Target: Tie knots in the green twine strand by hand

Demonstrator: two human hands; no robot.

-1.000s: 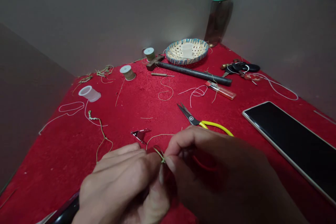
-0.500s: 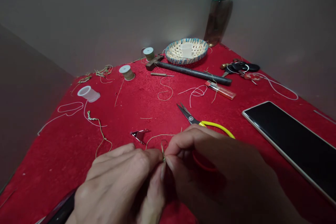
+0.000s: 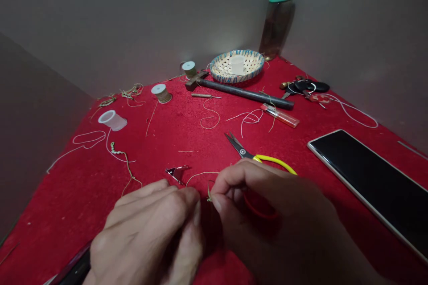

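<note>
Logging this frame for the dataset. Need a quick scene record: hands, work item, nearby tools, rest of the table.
left hand: fingers curled, beside the knotted cord
right hand: fingertips nearest the knotted cord
work item: knotted cord, between the hands
nearby: yellow-handled scissors; small metal clip
surface: red cloth
rest: thread spool; woven basket; hammer; phone; bottle

**Nothing here we can read**
We make out no words or numbers on the thread spool, lighter or water bottle.
</note>
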